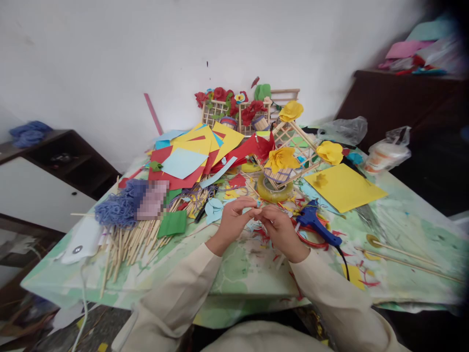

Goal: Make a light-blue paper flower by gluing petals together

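My left hand (236, 220) and my right hand (280, 229) meet above the front middle of the table, thumbs and fingertips pinched together. Between them shows a tiny pale-blue and orange bit, too small to name. Just behind the fingers lies a roll of clear yellowish tape (274, 191). A blue hot glue gun (317, 220) rests beside my right hand. Light-blue paper petals (213, 210) lie to the left of my left hand. Behind the tape leans a stick lattice (293, 142) with yellow paper flowers (282, 159) on it.
Coloured paper sheets (185, 164), wooden sticks (135, 242) and purple yarn (115, 204) cover the left side. Yellow paper (344, 187) and a bagged cup (384, 155) are at right. Lattices with red flowers (252, 112) stand by the wall. Paper scraps litter the patterned tablecloth (234, 274).
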The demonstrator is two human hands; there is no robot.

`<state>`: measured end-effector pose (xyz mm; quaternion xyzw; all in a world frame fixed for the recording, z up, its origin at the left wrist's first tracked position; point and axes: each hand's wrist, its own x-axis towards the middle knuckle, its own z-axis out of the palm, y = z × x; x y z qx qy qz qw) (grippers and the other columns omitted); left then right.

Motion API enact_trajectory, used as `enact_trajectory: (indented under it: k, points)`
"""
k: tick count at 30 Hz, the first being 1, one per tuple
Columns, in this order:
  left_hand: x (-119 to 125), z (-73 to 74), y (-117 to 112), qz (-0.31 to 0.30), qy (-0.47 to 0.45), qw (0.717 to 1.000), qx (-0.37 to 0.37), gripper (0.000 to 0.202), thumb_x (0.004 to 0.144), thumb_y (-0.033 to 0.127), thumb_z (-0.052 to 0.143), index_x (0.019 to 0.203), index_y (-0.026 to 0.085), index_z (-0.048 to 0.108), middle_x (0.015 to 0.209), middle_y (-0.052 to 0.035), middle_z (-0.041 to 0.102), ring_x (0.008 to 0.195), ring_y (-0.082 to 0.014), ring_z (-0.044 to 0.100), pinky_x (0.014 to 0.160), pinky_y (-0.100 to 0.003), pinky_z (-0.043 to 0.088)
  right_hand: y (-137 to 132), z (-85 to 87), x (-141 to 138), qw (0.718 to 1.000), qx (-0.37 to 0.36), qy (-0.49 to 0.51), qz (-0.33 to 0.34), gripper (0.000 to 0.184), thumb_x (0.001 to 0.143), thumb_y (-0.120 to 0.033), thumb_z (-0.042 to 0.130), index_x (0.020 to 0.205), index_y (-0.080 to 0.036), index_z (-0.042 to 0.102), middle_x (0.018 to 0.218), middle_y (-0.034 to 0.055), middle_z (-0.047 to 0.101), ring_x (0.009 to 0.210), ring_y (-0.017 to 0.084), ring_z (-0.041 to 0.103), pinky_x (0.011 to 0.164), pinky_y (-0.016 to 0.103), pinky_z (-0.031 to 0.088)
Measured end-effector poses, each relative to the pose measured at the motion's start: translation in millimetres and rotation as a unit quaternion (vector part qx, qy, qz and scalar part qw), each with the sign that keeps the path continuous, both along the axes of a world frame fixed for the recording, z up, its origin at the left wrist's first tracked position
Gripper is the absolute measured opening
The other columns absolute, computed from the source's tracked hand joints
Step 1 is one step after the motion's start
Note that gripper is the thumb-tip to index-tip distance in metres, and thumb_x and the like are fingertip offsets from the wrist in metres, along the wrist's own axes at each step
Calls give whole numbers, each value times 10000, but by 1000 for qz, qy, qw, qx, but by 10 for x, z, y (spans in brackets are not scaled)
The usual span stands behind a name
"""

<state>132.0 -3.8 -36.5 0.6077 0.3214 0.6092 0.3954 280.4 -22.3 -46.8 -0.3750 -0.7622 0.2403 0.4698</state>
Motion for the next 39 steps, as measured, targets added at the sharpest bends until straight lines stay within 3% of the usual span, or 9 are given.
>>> enact_trajectory:
  k: [5, 7, 9, 12, 15, 20, 31, 37, 39]
  points:
    - [-8, 18, 6, 9, 38, 999, -2, 111, 719, 292, 736, 682, 189, 719, 706, -32, 692, 753, -162, 635, 757, -334, 510, 21, -19, 0, 999, -5, -25, -29, 183, 908, -246, 493, 855, -204, 662, 796, 46, 653, 794, 186, 594, 737, 332, 469]
    - [-7, 30, 13, 38, 51, 997, 32, 96, 709, 286, 746, 710, 193, 721, 732, -37, 705, 755, -164, 642, 749, -333, 515, -6, 20, 27, 993, 42, -36, -107, 218, 899, -292, 514, 1057, -212, 642, 966, 81, 658, 940, 219, 582, 840, 390, 459]
    - [-4, 52, 15, 64, 84, 992, 72, 79, 724, 277, 735, 735, 200, 724, 751, -43, 717, 770, -168, 647, 759, -340, 517, -51, 85, 59, 976, 113, -55, -179, 389, 890, -324, 519, 1266, -224, 537, 1148, 117, 593, 1091, 256, 518, 937, 457, 410]
    - [5, 95, 2, 87, 146, 977, 130, 50, 759, 251, 704, 770, 206, 724, 756, -44, 723, 788, -173, 649, 783, -351, 514, -115, 177, 77, 953, 195, -128, -195, 529, 888, -353, 504, 1399, -252, 409, 1305, 145, 456, 1204, 297, 423, 991, 515, 350]
    - [10, 126, -15, 98, 187, 963, 169, 57, 795, 209, 660, 801, 203, 716, 775, -43, 723, 801, -172, 646, 793, -350, 508, -145, 199, 56, 940, 218, -188, -182, 511, 895, -380, 492, 1395, -303, 421, 1380, 137, 369, 1241, 318, 380, 1005, 530, 323]
    - [4, 121, -18, 129, 177, 959, 178, 83, 809, 229, 647, 754, 195, 698, 749, -38, 700, 753, -160, 633, 732, -331, 507, -171, 143, 57, 936, 226, -199, -181, 484, 887, -392, 512, 1368, -364, 455, 1411, 108, 378, 1215, 313, 384, 1002, 526, 306]
    - [-40, 75, 4, 152, 162, 950, 217, 69, 782, 183, 677, 838, 211, 709, 792, -29, 719, 815, -162, 639, 785, -347, 504, -167, 106, 141, 943, 217, -162, -194, 393, 888, -367, 509, 1276, -307, 536, 1378, 126, 396, 1210, 320, 405, 968, 532, 326]
    - [-53, 85, -8, 148, 197, 938, 243, 81, 788, 168, 667, 843, 210, 709, 794, -29, 726, 803, -162, 638, 806, -357, 493, -210, 138, 115, 945, 219, -155, -186, 465, 883, -359, 510, 1343, -299, 477, 1363, 137, 407, 1206, 317, 412, 973, 528, 327]
    - [-54, 94, -13, 151, 208, 934, 248, 85, 791, 176, 664, 849, 215, 712, 797, -30, 728, 810, -168, 638, 807, -361, 490, -206, 137, 111, 946, 211, -158, -187, 417, 875, -348, 527, 1290, -308, 534, 1358, 121, 426, 1205, 320, 411, 971, 533, 325]
